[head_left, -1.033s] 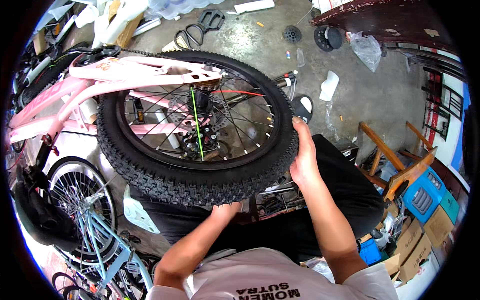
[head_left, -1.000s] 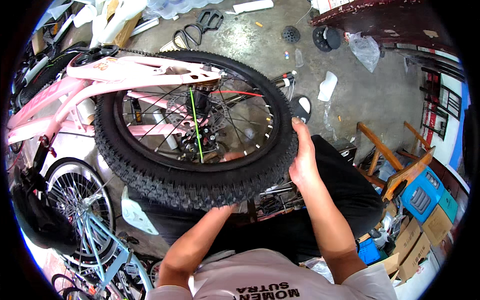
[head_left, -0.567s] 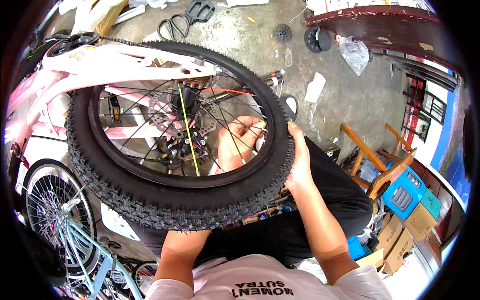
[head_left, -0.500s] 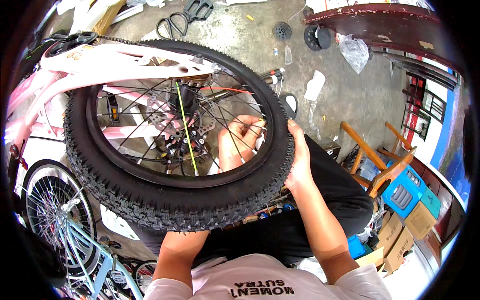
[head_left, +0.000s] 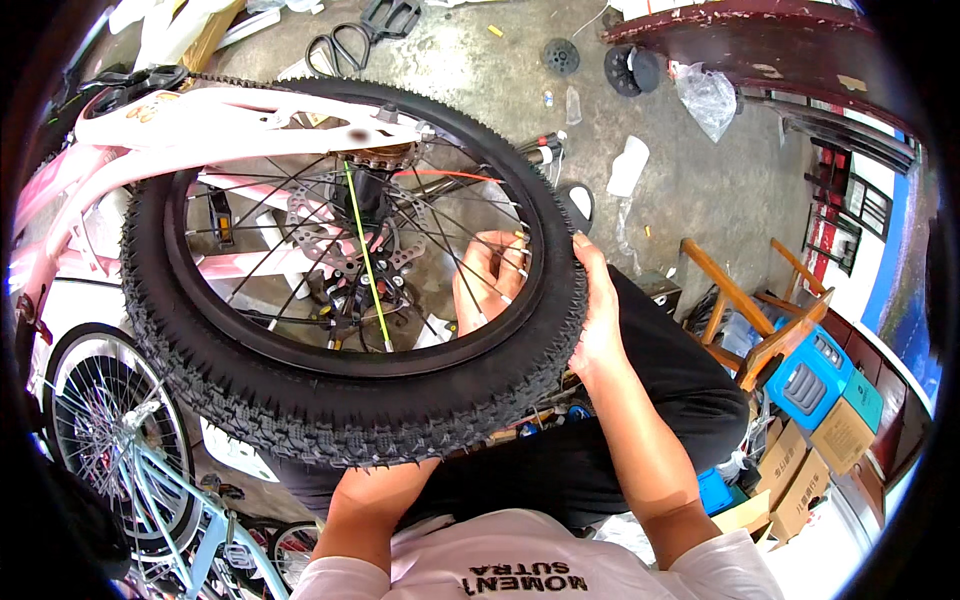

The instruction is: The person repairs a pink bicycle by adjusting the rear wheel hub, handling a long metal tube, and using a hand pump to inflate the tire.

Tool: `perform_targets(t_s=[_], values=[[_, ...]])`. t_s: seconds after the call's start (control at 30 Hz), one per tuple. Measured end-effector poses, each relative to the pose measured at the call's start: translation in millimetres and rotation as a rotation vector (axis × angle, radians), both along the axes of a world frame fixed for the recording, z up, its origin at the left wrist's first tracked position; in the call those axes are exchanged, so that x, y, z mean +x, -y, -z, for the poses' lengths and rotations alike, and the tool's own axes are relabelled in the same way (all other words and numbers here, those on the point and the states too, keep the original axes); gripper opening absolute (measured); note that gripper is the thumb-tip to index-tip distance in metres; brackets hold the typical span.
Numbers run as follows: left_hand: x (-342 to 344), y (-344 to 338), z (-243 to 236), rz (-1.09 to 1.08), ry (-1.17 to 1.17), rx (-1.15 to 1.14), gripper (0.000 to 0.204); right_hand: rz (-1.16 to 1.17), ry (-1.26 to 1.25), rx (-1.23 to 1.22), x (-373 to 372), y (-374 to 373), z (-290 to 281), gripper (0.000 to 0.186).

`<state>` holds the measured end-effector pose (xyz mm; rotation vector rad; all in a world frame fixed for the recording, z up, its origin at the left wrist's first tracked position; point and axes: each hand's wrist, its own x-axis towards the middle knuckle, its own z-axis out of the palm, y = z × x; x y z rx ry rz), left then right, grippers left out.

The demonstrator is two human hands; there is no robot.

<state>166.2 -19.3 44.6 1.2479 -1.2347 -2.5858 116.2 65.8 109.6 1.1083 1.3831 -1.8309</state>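
A bicycle wheel lies tilted over my lap, with a knobbly black tyre [head_left: 350, 410], black spokes and one yellow-green spoke [head_left: 367, 265]. It sits in a pink bicycle frame [head_left: 250, 125]. My left arm passes beneath the wheel, and my left hand [head_left: 478, 285] shows between the spokes beside the rim's right inner side. Its fingers are curled together; a small yellow bit [head_left: 520, 235] shows at the fingertips, too small to name. My right hand [head_left: 598, 320] grips the tyre's right outer edge, its fingers partly hidden below. A disc rotor [head_left: 305, 215] surrounds the hub.
A light blue bicycle [head_left: 150, 470] stands at the lower left. Scissors [head_left: 335, 50], a black pedal [head_left: 390, 18] and plastic bags [head_left: 705, 100] lie on the concrete floor. To the right are a wooden stool [head_left: 730, 290], a blue plastic box [head_left: 808, 378] and cardboard boxes [head_left: 790, 480].
The wheel and frame have shifted slightly left. My left hand has moved a little right, closer to the rim. My right hand keeps its grip on the tyre.
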Motion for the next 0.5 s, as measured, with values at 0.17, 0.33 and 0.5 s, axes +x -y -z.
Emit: perform_targets(t_s=[0.17,0.33,0.5], values=[[2,2,5,-0.010,-0.102,0.065,0.011,0.003,-0.015,-0.018,3,-4,6,0.055],[6,3,8,0.019,-0.084,-0.045,0.009,0.003,0.010,-0.022,2,-4,7,0.057],[3,14,9,0.032,-0.001,-0.504,0.006,0.028,-0.053,0.053,3,-5,10,0.037]])
